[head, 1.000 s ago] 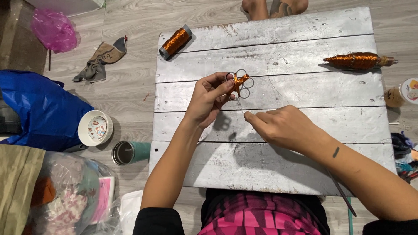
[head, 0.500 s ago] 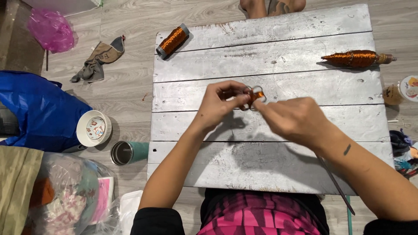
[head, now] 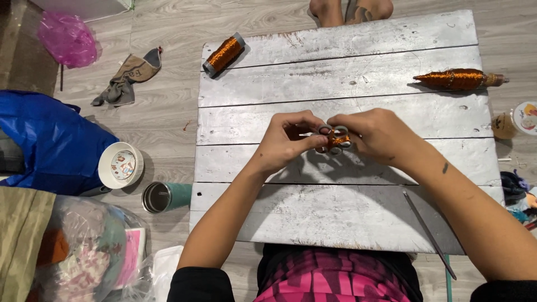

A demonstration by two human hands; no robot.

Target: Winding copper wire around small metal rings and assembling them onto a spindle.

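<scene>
My left hand (head: 288, 140) and my right hand (head: 377, 134) meet over the middle of a grey plank board (head: 335, 218). Between their fingertips they hold small scissors (head: 333, 138) with round handle loops wrapped in orange thread. Both hands pinch the scissors just above the board. A spool of orange thread (head: 225, 53) lies at the board's far left corner. A long tapered bobbin of orange thread (head: 456, 79) lies at the far right.
A thin metal rod (head: 428, 232) lies on the board's near right. On the wooden floor to the left are a blue bag (head: 45, 145), a white tub (head: 120, 165), a teal cup on its side (head: 162, 197), a pink bag (head: 67, 39) and plastic-wrapped cloth (head: 84, 257). Someone's feet (head: 352, 10) show beyond the board.
My right hand rose from the board and joined my left hand at the scissors. The scissors moved slightly right and down, now held by both hands.
</scene>
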